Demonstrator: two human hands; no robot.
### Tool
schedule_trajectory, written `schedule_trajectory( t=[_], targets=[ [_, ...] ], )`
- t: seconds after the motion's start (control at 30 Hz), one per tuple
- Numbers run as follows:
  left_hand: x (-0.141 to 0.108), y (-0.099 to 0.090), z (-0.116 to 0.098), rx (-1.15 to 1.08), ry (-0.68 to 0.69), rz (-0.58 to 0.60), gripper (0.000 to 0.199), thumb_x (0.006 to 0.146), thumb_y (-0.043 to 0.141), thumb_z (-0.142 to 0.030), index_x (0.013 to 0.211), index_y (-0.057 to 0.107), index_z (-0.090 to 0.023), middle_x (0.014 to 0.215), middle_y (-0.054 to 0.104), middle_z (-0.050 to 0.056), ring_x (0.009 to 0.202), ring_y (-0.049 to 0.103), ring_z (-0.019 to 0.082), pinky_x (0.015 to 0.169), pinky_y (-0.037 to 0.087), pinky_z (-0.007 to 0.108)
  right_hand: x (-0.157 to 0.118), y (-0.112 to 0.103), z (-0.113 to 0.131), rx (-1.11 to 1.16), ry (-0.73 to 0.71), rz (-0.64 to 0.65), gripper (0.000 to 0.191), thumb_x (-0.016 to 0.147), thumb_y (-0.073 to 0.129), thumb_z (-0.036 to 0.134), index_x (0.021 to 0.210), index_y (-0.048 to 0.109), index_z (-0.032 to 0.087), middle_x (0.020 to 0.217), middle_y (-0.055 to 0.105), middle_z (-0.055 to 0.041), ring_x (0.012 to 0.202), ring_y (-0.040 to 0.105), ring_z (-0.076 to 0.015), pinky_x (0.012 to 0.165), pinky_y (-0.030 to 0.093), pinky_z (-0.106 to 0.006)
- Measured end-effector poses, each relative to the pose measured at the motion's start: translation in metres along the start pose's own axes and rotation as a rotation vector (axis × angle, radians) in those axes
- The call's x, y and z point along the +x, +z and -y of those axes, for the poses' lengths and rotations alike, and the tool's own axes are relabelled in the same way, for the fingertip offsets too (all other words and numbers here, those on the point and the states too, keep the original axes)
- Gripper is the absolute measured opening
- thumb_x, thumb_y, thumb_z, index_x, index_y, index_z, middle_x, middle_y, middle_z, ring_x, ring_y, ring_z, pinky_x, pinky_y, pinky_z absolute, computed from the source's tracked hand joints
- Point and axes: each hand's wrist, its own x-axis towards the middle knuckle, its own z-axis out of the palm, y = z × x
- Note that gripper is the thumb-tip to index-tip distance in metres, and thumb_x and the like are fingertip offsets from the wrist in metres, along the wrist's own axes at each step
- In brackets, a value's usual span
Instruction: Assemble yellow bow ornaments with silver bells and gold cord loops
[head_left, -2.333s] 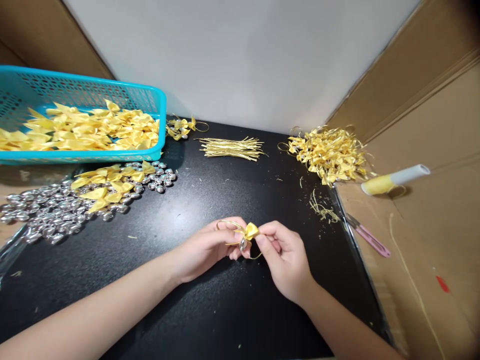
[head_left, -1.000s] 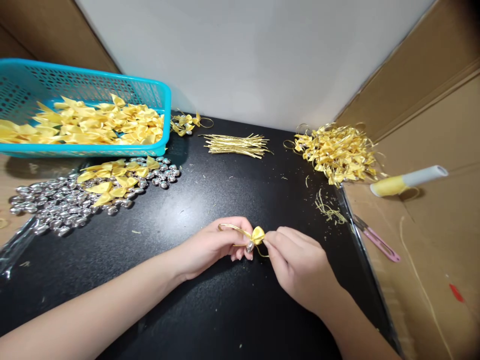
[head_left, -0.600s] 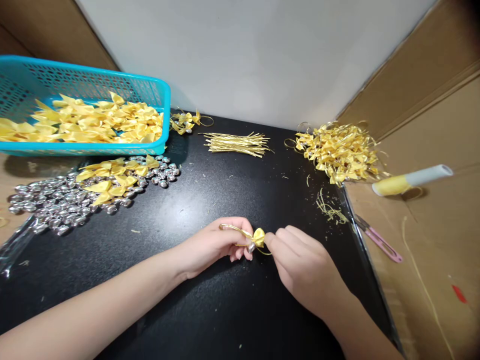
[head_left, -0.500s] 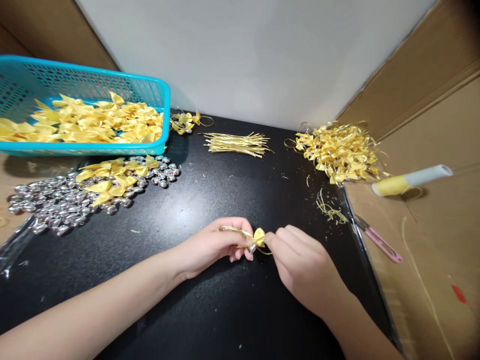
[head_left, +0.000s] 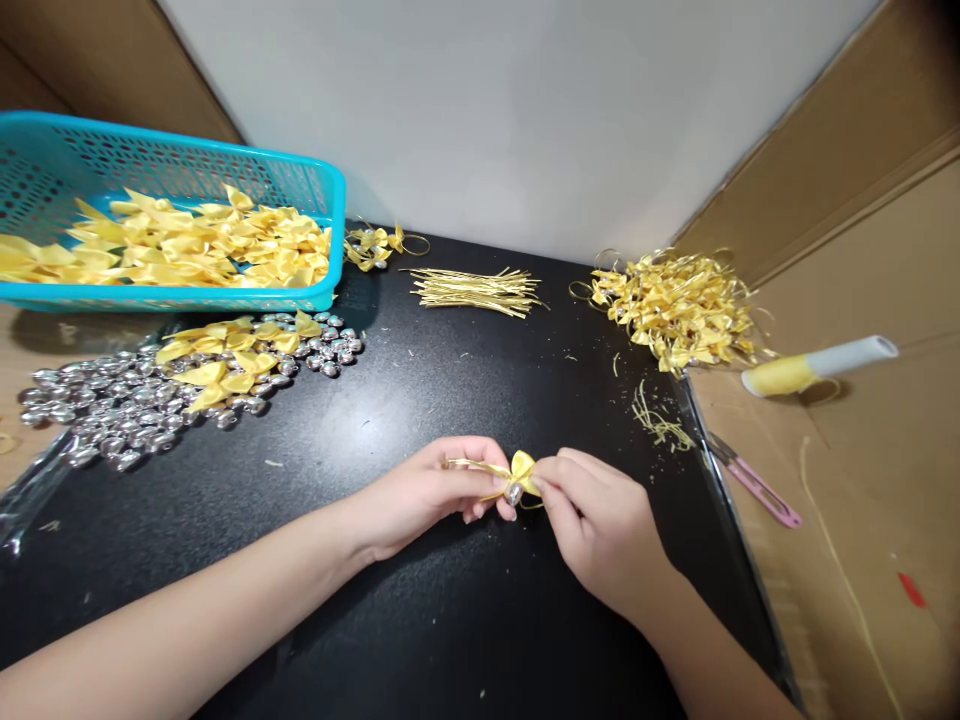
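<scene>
Between my two hands, over the middle of the black table, is a yellow ribbon bow (head_left: 522,466) with a shiny silver bell-like bead (head_left: 514,493) and a loop of gold cord (head_left: 472,464). My left hand (head_left: 469,480) is closed on the bow's left side, thumb on top, with the cord lying along its fingers. Thumb and forefinger of my right hand (head_left: 592,510) pinch the bow's right tail. A thin bit of cord hangs below the bow.
A blue basket (head_left: 225,294) of yellow bows stands at back left, silver beads (head_left: 127,420) in front of it. Cut gold cords (head_left: 476,290) lie at the back. Finished-looking bows (head_left: 675,310) are heaped at back right, near pink-handled snips (head_left: 761,490) and a cord roll (head_left: 817,367).
My right hand has turned slightly and its fingertips now pinch the bow's right tail. The bow and bead have tilted a little; my left hand stays nearly in place.
</scene>
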Motion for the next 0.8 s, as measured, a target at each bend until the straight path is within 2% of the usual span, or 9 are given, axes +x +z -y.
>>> schedule_trajectory(
  t=[0.17, 0.47, 0.67, 0.8],
  targets=[
    [-0.001, -0.001, 0.002, 0.0, 0.019, -0.001, 0.021, 0.072, 0.075, -0.031, 0.073, 0.062, -0.014, 0.065, 0.068, 0.002, 0.057, 0.046, 0.01, 0.058, 0.031, 0.024, 0.001, 0.004, 0.001, 0.134, 0.061, -0.039, 0.024, 0.09, 0.046, 0.005, 0.075, 0.057, 0.019, 0.065, 0.059, -0.0001, 0.057, 0.053, -0.0114, 0.056, 0.042, -0.022],
    [-0.002, 0.0, 0.004, 0.012, 0.041, 0.007, 0.02, 0.073, 0.075, -0.031, 0.073, 0.063, -0.015, 0.067, 0.069, 0.001, 0.059, 0.049, 0.01, 0.058, 0.033, 0.023, -0.001, 0.011, 0.004, 0.298, 0.17, -0.028, 0.024, 0.09, 0.048, 0.006, 0.072, 0.057, 0.018, 0.065, 0.06, -0.0003, 0.058, 0.055, -0.0104, 0.056, 0.043, -0.021],
    [-0.001, -0.001, 0.004, -0.051, 0.043, -0.011, 0.021, 0.072, 0.076, -0.032, 0.073, 0.064, -0.015, 0.065, 0.069, 0.001, 0.058, 0.05, 0.009, 0.059, 0.033, 0.023, -0.002, 0.011, 0.002, 0.299, 0.249, -0.067, 0.02, 0.089, 0.055, 0.011, 0.072, 0.062, 0.018, 0.06, 0.049, 0.0038, 0.053, 0.043, -0.0086, 0.051, 0.037, -0.021],
    [-0.001, 0.0, 0.004, -0.094, 0.07, -0.04, 0.022, 0.072, 0.078, -0.031, 0.071, 0.065, -0.014, 0.062, 0.067, -0.001, 0.059, 0.052, 0.008, 0.059, 0.035, 0.022, 0.0, 0.008, 0.0, 0.363, 0.309, -0.094, 0.013, 0.087, 0.057, 0.012, 0.077, 0.063, 0.018, 0.068, 0.055, 0.0011, 0.063, 0.053, -0.0111, 0.059, 0.043, -0.023]
  ],
)
